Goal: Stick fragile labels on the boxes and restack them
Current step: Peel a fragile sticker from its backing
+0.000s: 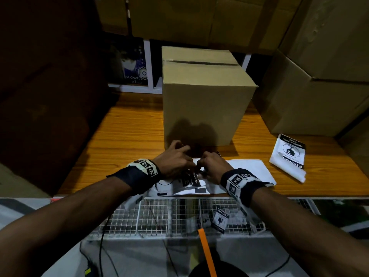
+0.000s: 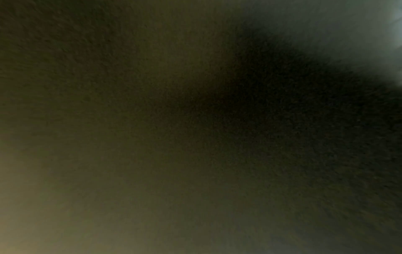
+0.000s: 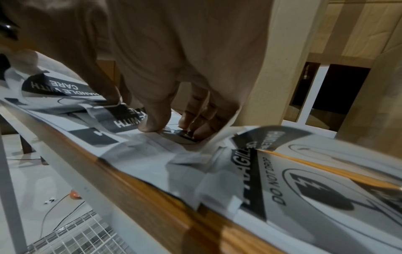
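Left hand: fingers curled down onto the label sheets at the near table edge; grip hidden, cannot tell; wrist view dark.
Right hand: thumb and fingertips pinching a peeling label, "WITH" strip lifted off the sheet.
Label sheets: flat, overlapping, long side along the table's front edge, some overhanging it.
Box: upright just behind both hands, tall axis vertical, top seam running left to right.
Table: bare wood left of the box; right side hemmed by stacked cartons.
Spare label stack: right of the hands, tilted, print facing away.
Wire rack: below the table edge, one loose fragile label on it.
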Demonstrator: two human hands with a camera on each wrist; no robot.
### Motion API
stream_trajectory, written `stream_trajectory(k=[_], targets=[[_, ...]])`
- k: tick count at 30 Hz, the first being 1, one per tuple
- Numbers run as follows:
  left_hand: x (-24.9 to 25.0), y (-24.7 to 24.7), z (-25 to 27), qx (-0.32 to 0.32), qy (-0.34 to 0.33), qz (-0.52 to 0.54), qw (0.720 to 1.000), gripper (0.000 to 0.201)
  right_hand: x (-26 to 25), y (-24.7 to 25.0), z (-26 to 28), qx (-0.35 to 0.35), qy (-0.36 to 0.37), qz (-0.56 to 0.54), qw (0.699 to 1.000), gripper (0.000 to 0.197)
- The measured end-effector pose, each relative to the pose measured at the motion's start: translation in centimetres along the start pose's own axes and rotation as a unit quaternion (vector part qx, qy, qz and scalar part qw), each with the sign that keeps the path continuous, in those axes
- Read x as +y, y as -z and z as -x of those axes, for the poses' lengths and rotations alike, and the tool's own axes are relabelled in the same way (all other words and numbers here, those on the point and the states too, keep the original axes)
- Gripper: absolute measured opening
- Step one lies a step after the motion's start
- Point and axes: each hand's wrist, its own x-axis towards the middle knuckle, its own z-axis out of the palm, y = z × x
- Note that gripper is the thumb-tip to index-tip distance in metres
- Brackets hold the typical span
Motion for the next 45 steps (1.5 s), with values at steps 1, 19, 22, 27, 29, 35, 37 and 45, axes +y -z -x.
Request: stream_trajectory(k=[1, 19, 22, 27, 29, 35, 37, 45], targets=[[0.0, 0.2, 0.0, -0.026, -0.001, -0.007, 1.0, 0.033, 0.0, 0.0, 0.1, 0.001, 0.004, -0.002, 1.0, 0.022], [0.5, -1.4, 0.5, 0.182, -0.097, 0.005, 0.978, 0.019, -0.1, 0.0, -0.2, -0.002, -0.022, 0.002, 1.0, 0.029], [0.2, -1.8, 0.5, 0.176, -0.127, 0.048, 0.975, 0.009, -0.1, 0.2, -0.1, -0.005, -0.015, -0.001, 1.0, 0.025], [0.0, -3.1, 1.2, 0.192, -0.107, 0.116, 0.969, 0.006, -0.2, 0.2, 0.2, -0.004, -0.011, -0.018, 1.0, 0.022], [0.1, -3.5, 1.6, 0.196, -0.097, 0.127, 0.967, 0.005, -0.2, 0.2, 0.2, -0.006, -0.01, -0.019, 1.0, 0.021], [0.3, -3.4, 2.4, 0.211, -0.088, 0.139, 0.964, 0.009, -0.1, 0.1, 0.1, -0.003, -0.009, -0.023, 1.0, 0.02], [0.4, -3.1, 2.5, 0.208, -0.086, 0.134, 0.965, 0.012, 0.0, 0.1, 0.0, -0.003, -0.011, -0.025, 1.0, 0.019], [0.8, -1.3, 2.3, 0.203, -0.086, 0.087, 0.972, 0.028, -0.1, 0.1, 0.0, -0.005, -0.013, -0.018, 1.0, 0.022]])
